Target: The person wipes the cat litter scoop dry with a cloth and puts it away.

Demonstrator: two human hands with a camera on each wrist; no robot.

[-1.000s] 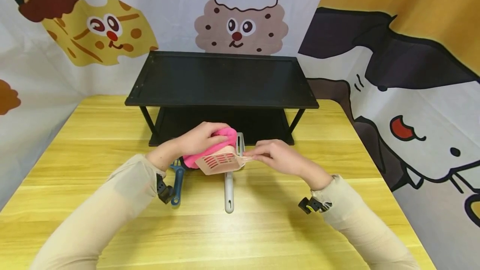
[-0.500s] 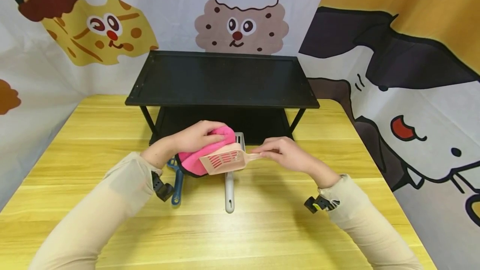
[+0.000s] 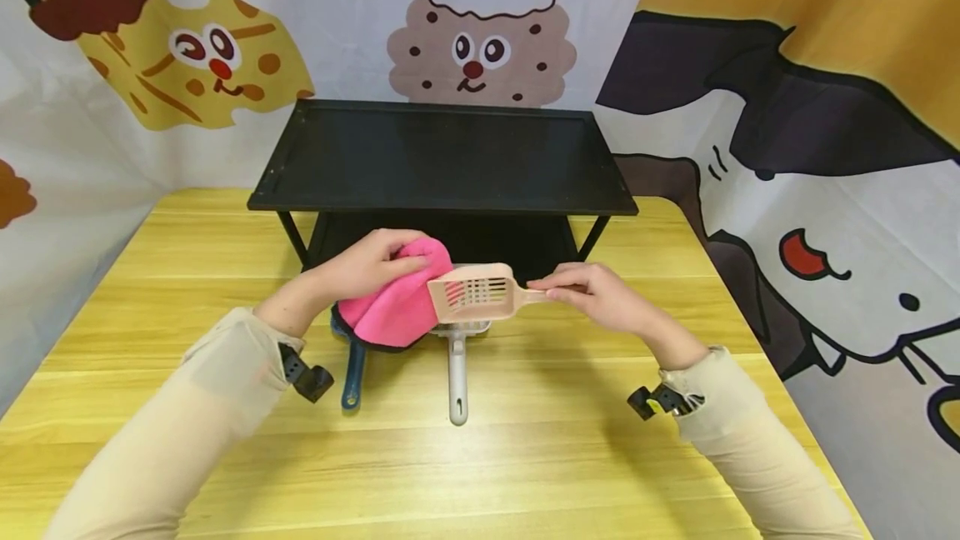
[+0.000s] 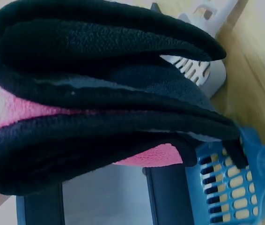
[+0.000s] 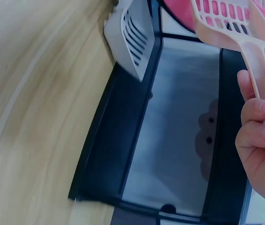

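My left hand (image 3: pixel 371 265) grips a pink cloth (image 3: pixel 393 307) with a dark edge, bunched up; its dark folds fill much of the left wrist view. The right hand (image 3: pixel 592 294) holds a beige slotted litter scoop (image 3: pixel 480 292) by its handle, raised above the table. The cloth is up against or just behind the scoop's left end; whether they touch I cannot tell. Beneath them lie a grey litter scoop (image 3: pixel 458 377) and a blue litter scoop (image 3: pixel 354 373), handles pointing toward me. The cloth hides part of the blue one's slotted head (image 4: pixel 231 187).
A black two-tier rack (image 3: pixel 442 161) stands at the back of the wooden table (image 3: pixel 525 457), right behind the hands. Printed curtains (image 3: pixel 480 40) hang behind and to both sides. The grey scoop's head (image 5: pixel 135 40) lies beside the rack's front edge.
Both hands have risen a little. The beige scoop moved up and right, drawing away from the cloth; the left hand and cloth shifted left. The grey and blue scoops stayed put.
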